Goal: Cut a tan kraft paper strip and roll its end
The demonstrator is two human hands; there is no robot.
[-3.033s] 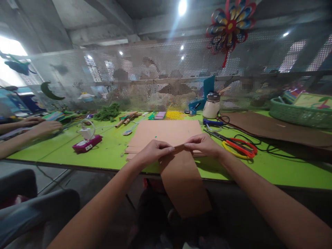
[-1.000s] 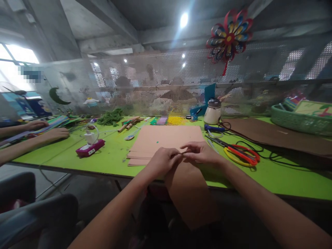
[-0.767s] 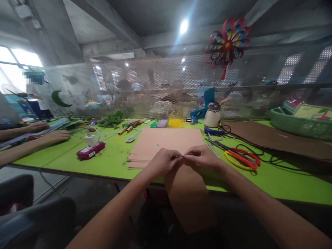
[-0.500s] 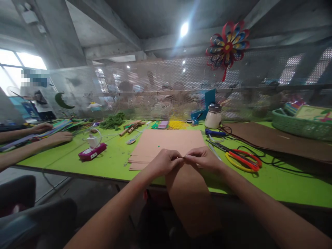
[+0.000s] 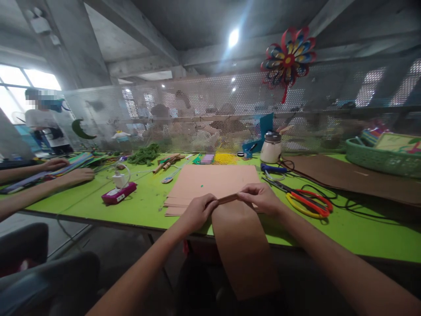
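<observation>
A strip of brown paper [image 5: 245, 245] hangs down past the table's front edge, its top end folded into a narrow band. My left hand [image 5: 199, 210] pinches the left end of that fold between thumb and fingers. At the right end, my right hand [image 5: 259, 198] grips the fold the same way. Just beyond my hands lies a stack of light brown paper sheets [image 5: 217, 177] with uneven left edges. A tiny green speck rests on the top sheet.
Right of the stack are scissors [image 5: 311, 202] with red and yellow handles, a blue glue gun [image 5: 272, 168] and a jar [image 5: 271, 148]. A magenta power strip [image 5: 119, 193] sits to the left. Another person's hands [image 5: 77, 175] work with coloured strips at far left. A green basket [image 5: 381, 156] stands far right.
My hands have moved apart from the middle of the fold to its two ends, so the folded band now shows between them. The strip still hangs below.
</observation>
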